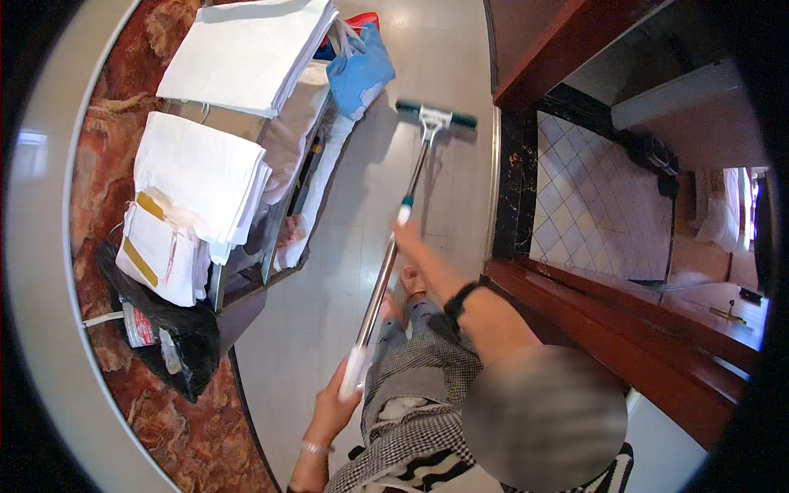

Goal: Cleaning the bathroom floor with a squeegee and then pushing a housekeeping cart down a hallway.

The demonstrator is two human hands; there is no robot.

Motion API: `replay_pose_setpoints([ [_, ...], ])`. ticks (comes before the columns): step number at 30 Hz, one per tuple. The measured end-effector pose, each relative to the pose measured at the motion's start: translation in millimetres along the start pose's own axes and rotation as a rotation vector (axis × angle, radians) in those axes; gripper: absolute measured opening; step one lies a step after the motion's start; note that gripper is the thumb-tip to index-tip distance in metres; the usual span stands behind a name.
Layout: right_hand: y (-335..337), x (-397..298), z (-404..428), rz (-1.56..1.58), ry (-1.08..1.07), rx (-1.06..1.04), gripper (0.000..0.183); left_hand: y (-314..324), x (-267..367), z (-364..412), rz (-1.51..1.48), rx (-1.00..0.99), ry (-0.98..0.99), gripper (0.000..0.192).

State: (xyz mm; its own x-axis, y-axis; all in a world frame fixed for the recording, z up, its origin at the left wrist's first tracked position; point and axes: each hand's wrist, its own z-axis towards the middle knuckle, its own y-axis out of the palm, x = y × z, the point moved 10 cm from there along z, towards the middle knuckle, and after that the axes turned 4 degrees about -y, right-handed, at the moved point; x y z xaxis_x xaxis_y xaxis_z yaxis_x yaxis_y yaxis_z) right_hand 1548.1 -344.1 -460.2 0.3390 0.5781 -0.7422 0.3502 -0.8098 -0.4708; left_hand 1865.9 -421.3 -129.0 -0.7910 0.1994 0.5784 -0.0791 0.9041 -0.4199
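Note:
My right hand is wrapped around the metal pole of a flat-headed floor mop, just below its green and white collar. Lower in the view, my left hand grips the white end handle. A dark band circles my right wrist, and a bracelet my left. The mop's wide head, dark green with a white bracket, is at the grey floor ahead of my feet. Whether it is a sponge or a squeegee cannot be told. The pole slants over the floor between my hands and the head.
To the left, a low shelf unit bears stacks of white sheets. A blue bag hangs by its far end, a black plastic bag by its near end. At right are a dark red wooden door frame and a tiled floor beyond.

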Motion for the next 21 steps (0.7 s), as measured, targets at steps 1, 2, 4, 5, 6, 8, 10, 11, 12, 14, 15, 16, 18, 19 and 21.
replay_pose_setpoints([
  [1, 17.6, -33.7, 3.3, 0.123, -0.002, -0.134, 0.048, 4.1, 5.9, 21.5, 0.009, 0.057, 0.025, 0.067],
  [2, 5.8, -59.5, 17.5, 0.04, -0.061, -0.096, 0.046, 12.6, 18.8, 44.7, -0.003, 0.024, -0.006, 0.068],
  [4, -15.4, -89.5, 56.5, -0.039, -0.126, -0.022, 0.044, 25.7, 43.9, 81.7, -0.009, -0.022, -0.006, 0.069],
  [5, -16.3, -85.8, 74.8, 0.015, -0.029, -0.049, 0.04, 27.7, 55.9, 93.0, -0.014, -0.008, 0.036, 0.069],
  [6, -5.9, -78.1, 74.6, 0.069, 0.075, -0.094, 0.037, 25.3, 59.2, 97.7, -0.019, 0.013, 0.058, 0.068],
  [8, 6.0, -72.6, 58.3, -0.019, 0.048, -0.1, 0.038, 24.8, 43.7, 88.2, -0.095, -0.075, -0.089, 0.067],
  [10, 13.6, -55.3, 39.9, -0.127, -0.034, -0.058, 0.037, 32.5, 23.8, 70.2, -0.172, -0.178, -0.217, 0.066],
  [11, 27.4, -46.6, 16.2, -0.17, -0.026, -0.087, 0.038, 23.8, 12.5, 56.7, -0.122, -0.106, -0.113, 0.067],
  [12, 46.9, -43.0, -27.0, -0.213, -0.019, -0.135, 0.038, 12.9, -8.0, 34.3, -0.072, -0.025, -0.025, 0.067],
  [14, 66.8, -18.1, -84.6, -0.161, 0.019, -0.214, 0.041, 10.9, -75.9, -7.1, 0.004, 0.052, -0.017, 0.068],
  [15, 77.0, -9.8, -118.4, -0.229, 0.015, -0.271, 0.042, 12.9, -113.0, -30.7, -0.032, -0.001, -0.163, 0.069],
  [16, 84.8, 0.7, -153.3, -0.297, 0.014, -0.321, 0.043, 15.2, -146.5, -57.8, -0.065, -0.061, -0.303, 0.071],
  [18, 97.5, 36.1, -217.5, -0.299, 0.062, -0.275, 0.043, 6.7, -175.6, -109.3, 0.006, -0.009, -0.182, 0.067],
  [19, 116.9, 58.3, -252.2, -0.329, 0.063, -0.356, 0.044, -3.8, -189.0, -141.2, -0.009, 0.005, -0.163, 0.066],
  [21, 154.9, 57.1, -377.3, -0.132, 0.307, -0.589, 0.047, -27.7, -237.9, -211.6, -0.038, 0.078, -0.245, 0.066],
])
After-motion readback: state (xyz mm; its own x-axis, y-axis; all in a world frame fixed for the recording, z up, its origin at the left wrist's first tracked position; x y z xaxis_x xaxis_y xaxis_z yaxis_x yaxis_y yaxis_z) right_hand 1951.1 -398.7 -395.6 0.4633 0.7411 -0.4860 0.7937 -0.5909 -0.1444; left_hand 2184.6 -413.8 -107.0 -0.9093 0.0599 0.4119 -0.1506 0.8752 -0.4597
